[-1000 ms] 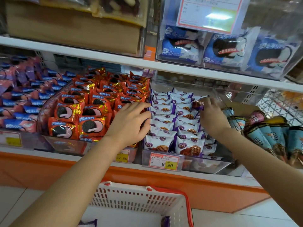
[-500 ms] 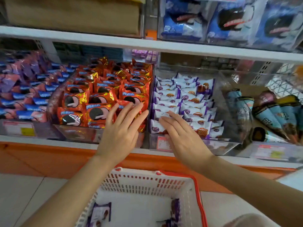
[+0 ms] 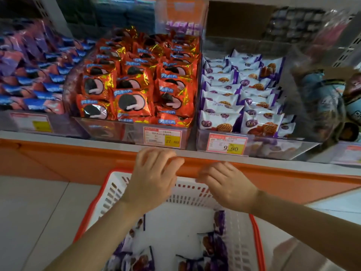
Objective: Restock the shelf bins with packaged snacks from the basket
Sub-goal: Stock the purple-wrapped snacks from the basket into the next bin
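Observation:
A white basket with a red rim [image 3: 91, 206] stands on the floor below the shelf, and several purple-and-white snack packs [image 3: 214, 245] lie in it. On the shelf a clear bin [image 3: 257, 149] holds rows of white-and-purple snack packs [image 3: 242, 94]. My left hand [image 3: 154, 178] and my right hand [image 3: 226, 182] hover side by side over the basket's far rim, below the shelf edge. Both have loosely bent fingers and hold nothing.
A clear bin of red foil cookie packs [image 3: 136, 85] stands left of the white packs, with blue and pink packs [image 3: 31, 79] further left. Cone-shaped wrapped snacks [image 3: 328, 98] lie at the right. The orange shelf front [image 3: 58, 159] runs across above the tiled floor.
Both hands have drawn back from the shelf bins and come down to the basket's far rim. The view has tilted down, showing more of the basket.

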